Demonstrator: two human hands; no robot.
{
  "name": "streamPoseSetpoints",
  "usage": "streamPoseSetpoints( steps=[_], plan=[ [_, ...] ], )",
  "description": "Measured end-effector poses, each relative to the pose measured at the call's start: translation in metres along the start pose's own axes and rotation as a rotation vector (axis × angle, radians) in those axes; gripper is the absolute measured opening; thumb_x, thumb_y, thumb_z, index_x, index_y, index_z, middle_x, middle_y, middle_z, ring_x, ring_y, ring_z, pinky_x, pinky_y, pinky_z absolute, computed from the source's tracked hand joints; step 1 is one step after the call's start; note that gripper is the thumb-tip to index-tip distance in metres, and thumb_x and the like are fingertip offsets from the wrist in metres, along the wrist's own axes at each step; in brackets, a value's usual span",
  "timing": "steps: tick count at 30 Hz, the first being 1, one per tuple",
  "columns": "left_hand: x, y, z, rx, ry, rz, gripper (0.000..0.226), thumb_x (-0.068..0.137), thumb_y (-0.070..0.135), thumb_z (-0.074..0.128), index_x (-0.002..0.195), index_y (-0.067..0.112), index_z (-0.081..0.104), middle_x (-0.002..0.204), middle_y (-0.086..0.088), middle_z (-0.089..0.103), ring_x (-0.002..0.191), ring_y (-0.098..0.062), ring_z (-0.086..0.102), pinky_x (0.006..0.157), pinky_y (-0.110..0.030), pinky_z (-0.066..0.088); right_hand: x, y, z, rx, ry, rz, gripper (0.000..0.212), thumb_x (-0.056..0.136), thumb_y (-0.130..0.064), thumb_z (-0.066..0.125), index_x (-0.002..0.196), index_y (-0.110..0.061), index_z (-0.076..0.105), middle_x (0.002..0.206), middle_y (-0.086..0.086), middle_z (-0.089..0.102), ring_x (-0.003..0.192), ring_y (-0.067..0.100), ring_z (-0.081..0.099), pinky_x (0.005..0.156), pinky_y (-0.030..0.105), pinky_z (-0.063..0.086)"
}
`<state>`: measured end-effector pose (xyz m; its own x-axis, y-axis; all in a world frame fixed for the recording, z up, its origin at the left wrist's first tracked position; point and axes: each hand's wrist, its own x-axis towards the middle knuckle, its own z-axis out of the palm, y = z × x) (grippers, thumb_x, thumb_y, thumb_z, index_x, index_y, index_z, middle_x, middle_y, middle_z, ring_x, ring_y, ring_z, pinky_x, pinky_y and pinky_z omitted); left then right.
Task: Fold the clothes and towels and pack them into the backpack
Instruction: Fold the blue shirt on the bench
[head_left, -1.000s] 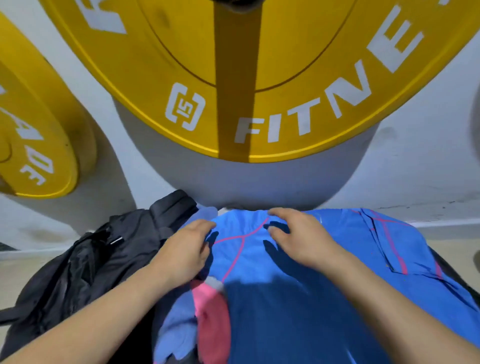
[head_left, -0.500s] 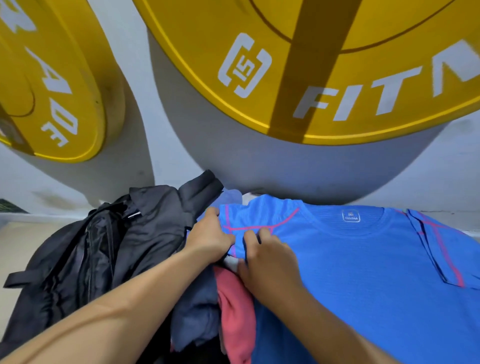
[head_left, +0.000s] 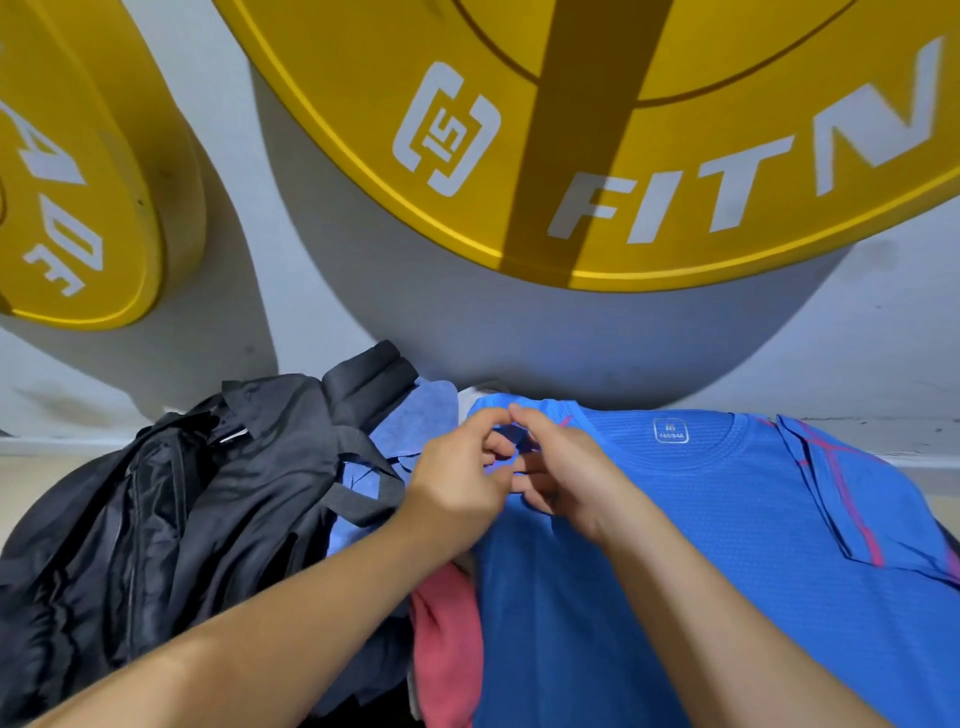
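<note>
L hand (head_left: 457, 483) + R hand (head_left: 569, 480): both grips pinching sleeve edge of blue shirt (head_left: 675, 545). Shirt lies spread out, just beside black backpack (head_left: 182, 493).

Risks: thin fabric could slip the pinch, giving a crooked fold. Pink garment (head_left: 447, 639) under shirt edge may drag along.

Support under the pile is hidden. Behind: pale wall (head_left: 883, 338), yellow weight plate (head_left: 597, 156) against it.

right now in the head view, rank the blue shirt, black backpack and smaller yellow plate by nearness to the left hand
1. blue shirt, pinched by the left hand, spread to the right.
2. black backpack, just left of that hand.
3. smaller yellow plate, against the wall, far upper left.
</note>
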<state>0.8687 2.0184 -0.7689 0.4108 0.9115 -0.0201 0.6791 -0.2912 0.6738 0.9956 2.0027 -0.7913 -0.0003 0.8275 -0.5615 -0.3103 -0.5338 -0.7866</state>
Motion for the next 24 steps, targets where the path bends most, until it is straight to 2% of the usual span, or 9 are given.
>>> streamPoseSetpoints(
  steps=[2, 4, 7, 10, 12, 15, 18, 21, 24],
  plan=[
    [0.001, 0.002, 0.008, 0.005, 0.014, 0.052, 0.034, 0.081, 0.005, 0.063, 0.105, 0.028, 0.058, 0.087, 0.018, 0.06, 0.082, 0.015, 0.055, 0.074, 0.001, 0.037, 0.01, -0.001, -0.003, -0.003, 0.127, -0.064, 0.02, 0.089, -0.027, 0.057, 0.077, -0.011, 0.062, 0.075, 0.014, 0.062, 0.047, 0.017, 0.055, 0.042, 0.018, 0.027],
    [0.003, -0.002, 0.006, -0.015, 0.052, 0.056, 0.035, 0.08, -0.002, 0.056, 0.101, 0.026, 0.059, 0.094, 0.011, 0.063, 0.087, 0.006, 0.056, 0.078, -0.003, 0.041, 0.019, -0.002, -0.004, -0.081, 0.197, -0.114, 0.014, 0.089, -0.014, 0.057, 0.076, -0.008, 0.058, 0.068, 0.014, 0.059, 0.049, 0.02, 0.063, 0.036, 0.016, 0.029],
    [0.004, -0.011, -0.009, 0.028, 0.039, 0.012, 0.039, 0.071, -0.004, 0.045, 0.082, 0.031, 0.056, 0.086, 0.013, 0.062, 0.077, 0.007, 0.055, 0.073, -0.008, 0.042, 0.027, 0.007, 0.002, -0.299, 0.228, -0.143, 0.029, 0.083, -0.01, 0.061, 0.062, -0.016, 0.043, 0.056, 0.007, 0.047, 0.057, 0.025, 0.07, 0.044, 0.023, 0.032],
    [0.001, -0.021, -0.016, 0.207, 0.03, -0.005, 0.035, 0.072, 0.002, 0.053, 0.071, 0.037, 0.056, 0.076, 0.011, 0.054, 0.07, 0.003, 0.052, 0.065, -0.01, 0.037, 0.033, 0.017, 0.008, -0.32, 0.275, -0.222, 0.038, 0.084, -0.009, 0.06, 0.058, -0.019, 0.034, 0.053, 0.002, 0.037, 0.053, 0.025, 0.059, 0.056, 0.038, 0.041],
    [-0.008, -0.024, -0.012, 0.288, 0.02, -0.028, 0.019, 0.074, 0.025, 0.067, 0.084, 0.038, 0.057, 0.082, 0.01, 0.051, 0.074, -0.003, 0.051, 0.071, -0.021, 0.04, 0.033, 0.014, 0.007, -0.146, 0.276, -0.241, 0.023, 0.09, -0.008, 0.052, 0.07, -0.014, 0.042, 0.062, 0.007, 0.043, 0.052, 0.021, 0.048, 0.058, 0.039, 0.047],
    [-0.02, -0.028, 0.0, 0.455, -0.021, 0.033, 0.064, 0.066, 0.055, 0.066, 0.123, 0.035, 0.044, 0.099, 0.01, 0.046, 0.088, -0.013, 0.053, 0.076, -0.031, 0.047, 0.026, 0.003, -0.001, 0.055, 0.225, -0.246, 0.005, 0.096, -0.007, 0.045, 0.093, -0.005, 0.049, 0.079, 0.014, 0.053, 0.065, 0.023, 0.052, 0.053, 0.031, 0.045],
    [-0.016, -0.018, 0.006, 0.548, 0.127, 0.133, 0.055, 0.073, 0.042, 0.06, 0.124, 0.03, 0.044, 0.091, 0.004, 0.05, 0.075, -0.02, 0.061, 0.062, -0.035, 0.052, 0.022, -0.001, -0.008, 0.05, 0.237, -0.24, 0.008, 0.099, -0.013, 0.044, 0.1, -0.008, 0.051, 0.089, 0.016, 0.061, 0.073, 0.025, 0.06, 0.057, 0.035, 0.051],
    [-0.01, 0.001, 0.009, 0.563, 0.077, 0.101, 0.043, 0.08, 0.025, 0.057, 0.121, 0.03, 0.047, 0.094, 0.003, 0.052, 0.077, -0.025, 0.061, 0.066, -0.037, 0.05, 0.023, -0.001, -0.013, -0.074, 0.288, -0.249, 0.01, 0.101, -0.018, 0.039, 0.095, -0.015, 0.046, 0.085, 0.014, 0.059, 0.062, 0.023, 0.055, 0.049, 0.03, 0.046],
    [-0.018, 0.01, 0.023, 0.682, 0.035, 0.235, 0.052, 0.052, 0.011, 0.067, 0.101, 0.028, 0.06, 0.078, 0.006, 0.051, 0.051, -0.019, 0.054, 0.041, -0.026, 0.042, 0.029, 0.0, -0.022, -0.334, 0.343, -0.341, 0.011, 0.1, -0.021, 0.04, 0.093, -0.014, 0.045, 0.079, 0.01, 0.055, 0.06, 0.023, 0.05, 0.057, 0.033, 0.044]
  ],
)
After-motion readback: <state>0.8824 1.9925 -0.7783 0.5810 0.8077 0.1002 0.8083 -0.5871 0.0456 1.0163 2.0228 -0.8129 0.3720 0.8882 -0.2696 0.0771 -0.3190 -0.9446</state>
